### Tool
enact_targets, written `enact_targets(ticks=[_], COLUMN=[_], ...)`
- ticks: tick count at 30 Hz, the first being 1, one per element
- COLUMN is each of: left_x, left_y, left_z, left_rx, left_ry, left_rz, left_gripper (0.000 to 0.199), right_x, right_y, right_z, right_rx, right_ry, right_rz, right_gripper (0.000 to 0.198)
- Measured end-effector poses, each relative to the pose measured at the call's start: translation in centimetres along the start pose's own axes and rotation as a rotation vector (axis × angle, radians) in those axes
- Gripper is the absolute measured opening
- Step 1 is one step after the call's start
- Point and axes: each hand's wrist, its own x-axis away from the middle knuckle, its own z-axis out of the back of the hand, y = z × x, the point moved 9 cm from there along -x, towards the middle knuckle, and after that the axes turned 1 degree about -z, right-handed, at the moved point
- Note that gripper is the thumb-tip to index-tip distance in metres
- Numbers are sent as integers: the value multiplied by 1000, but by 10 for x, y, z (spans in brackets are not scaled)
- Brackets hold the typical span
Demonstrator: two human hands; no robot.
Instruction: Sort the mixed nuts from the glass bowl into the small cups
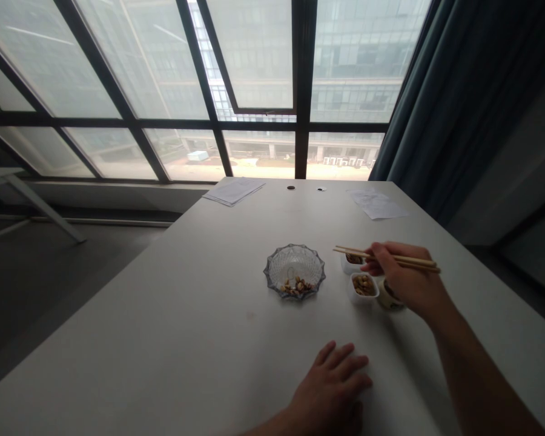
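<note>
My right hand (402, 272) is closed around a pair of wooden chopsticks (413, 262), whose tips point left above the tabletop. Below it stand a small clear tub of nuts (363, 286), a second tub (349, 263) with brown contents behind it, and a round container (388, 297) partly covered by the hand. To their left is a scalloped glass dish (272, 272) with a small heap of nut-like pieces (297, 286) at its near side. My left hand (333, 384) lies on the table near the front, fingers spread, holding nothing.
The white table (186, 315) reaches toward the windows. Paper sheets (236, 191) lie at its far left and another sheet (376, 204) at the far right. Two round holes sit near the back edge. A dark curtain (458, 91) hangs at the right.
</note>
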Motion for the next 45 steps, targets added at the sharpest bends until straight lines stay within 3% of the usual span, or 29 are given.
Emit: enact_targets(ticks=[6, 10, 13, 22, 32, 38, 42, 45], left_x=[0, 0, 0, 0, 1, -1, 0, 0], left_y=[-1, -2, -1, -3, -1, 0, 0, -1], left_z=[-2, -4, -3, -5, -3, -2, 0, -1], left_rx=[-15, -18, -17, -29, -16, -11, -2, -1], left_ry=[14, 16, 20, 1, 17, 4, 14, 11], left_rz=[-3, -4, -5, -5, -3, -1, 0, 9], left_gripper=[30, 30, 30, 30, 29, 29, 28, 30], right_x=[25, 28, 25, 9, 16, 13, 9, 3], right_y=[0, 17, 22, 19, 35, 42, 29, 15], right_z=[-67, -96, -105, -77, -99, -95, -78, -45], right_rx=[31, 6, -32, -151, -33, -53, -98, -138], right_ry=[-367, -451, -450, -319, -337, -240, -155, -64], right_rz=[-31, -111, -88, -45, -40, -89, -82, -85], right_gripper=[42, 39, 41, 48, 45, 48, 49, 52])
